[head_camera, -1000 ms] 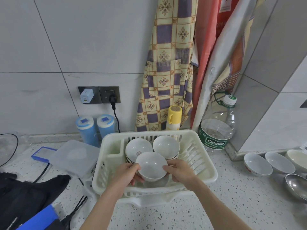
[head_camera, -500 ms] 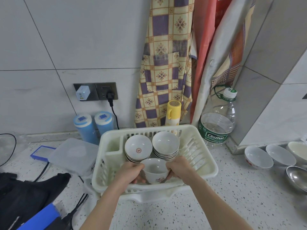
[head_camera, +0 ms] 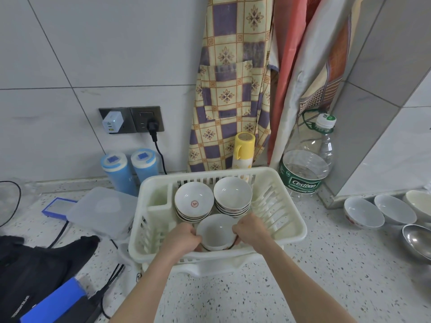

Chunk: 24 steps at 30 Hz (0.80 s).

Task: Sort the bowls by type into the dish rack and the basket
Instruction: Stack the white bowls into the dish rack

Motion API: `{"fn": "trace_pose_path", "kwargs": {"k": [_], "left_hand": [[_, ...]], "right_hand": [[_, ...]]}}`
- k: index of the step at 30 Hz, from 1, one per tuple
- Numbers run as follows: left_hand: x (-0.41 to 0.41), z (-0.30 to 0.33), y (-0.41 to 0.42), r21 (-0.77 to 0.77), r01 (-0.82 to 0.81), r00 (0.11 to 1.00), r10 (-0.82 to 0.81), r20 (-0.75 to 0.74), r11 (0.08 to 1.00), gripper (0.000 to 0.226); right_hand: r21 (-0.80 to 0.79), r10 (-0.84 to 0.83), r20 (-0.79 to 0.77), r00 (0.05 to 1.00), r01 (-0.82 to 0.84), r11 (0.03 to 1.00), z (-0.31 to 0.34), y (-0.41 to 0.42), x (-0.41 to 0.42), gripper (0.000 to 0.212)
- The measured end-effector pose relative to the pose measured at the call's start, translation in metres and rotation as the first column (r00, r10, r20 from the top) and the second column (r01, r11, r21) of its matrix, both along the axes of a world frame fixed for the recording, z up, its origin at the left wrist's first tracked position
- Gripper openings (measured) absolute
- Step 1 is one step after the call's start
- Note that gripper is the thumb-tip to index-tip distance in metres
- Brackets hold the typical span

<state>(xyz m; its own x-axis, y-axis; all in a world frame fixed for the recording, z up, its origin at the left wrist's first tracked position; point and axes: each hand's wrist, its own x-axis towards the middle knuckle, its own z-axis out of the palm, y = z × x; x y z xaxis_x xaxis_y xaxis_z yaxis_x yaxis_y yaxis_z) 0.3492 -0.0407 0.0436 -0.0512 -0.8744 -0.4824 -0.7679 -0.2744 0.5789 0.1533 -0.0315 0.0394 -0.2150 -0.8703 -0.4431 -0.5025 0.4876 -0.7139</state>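
Note:
A cream plastic dish rack (head_camera: 291, 220) stands on the speckled counter. Two stacks of white bowls sit at its back: the left stack (head_camera: 194, 202) shows a red mark inside its top bowl, the right stack (head_camera: 232, 194) is plain inside. At the rack's front sits a white bowl (head_camera: 215, 231) with a dark rim, low inside the rack. My left hand (head_camera: 180, 238) grips its left side and my right hand (head_camera: 250, 230) grips its right side. Loose white bowls (head_camera: 363, 213) and a steel bowl (head_camera: 417, 241) lie on the counter at far right.
Behind the rack stand a yellow flask (head_camera: 242, 148), two blue canisters (head_camera: 117, 171) and a large water bottle (head_camera: 305, 169). A clear lidded box (head_camera: 102, 210) lies left of the rack. A black bag (head_camera: 35, 271) and cables fill the front left.
Both hands have lowered the bowl from above the rack down into its front part. The bowl has turned from tilted to upright.

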Motion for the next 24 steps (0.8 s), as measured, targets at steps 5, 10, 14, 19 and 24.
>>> {"fn": "trace_pose_path", "kwargs": {"k": [5,10,14,19,24], "left_hand": [[-0.0018,-0.0035,-0.0018,-0.023,0.059,0.988,-0.055,0.141,0.998,0.011],[-0.0052,-0.0049,-0.0021,-0.011,0.141,0.963,-0.135,0.234,0.99,0.009],[-0.0052,-0.0076,-0.0032,-0.011,0.157,0.96,-0.15,0.238,0.987,0.007],[-0.0047,-0.0088,-0.0025,-0.027,0.149,0.964,-0.139,0.227,0.989,0.01],[-0.0049,-0.0069,-0.0023,-0.051,0.15,0.965,-0.135,0.226,0.987,0.014]], "right_hand": [[0.009,-0.004,0.001,1.0,0.004,1.0,-0.0007,0.0002,0.0005,0.021],[0.016,0.031,-0.055,0.998,-0.03,0.999,-0.0002,-0.0009,-0.0005,0.037],[0.019,0.072,-0.111,0.991,-0.07,0.997,0.0009,0.001,-0.0009,0.027],[0.1,0.21,-0.256,0.944,-0.19,0.977,0.003,0.0022,0.0013,0.016],[0.108,0.232,-0.316,0.92,-0.208,0.972,0.0018,0.0029,0.0024,0.01]]}}
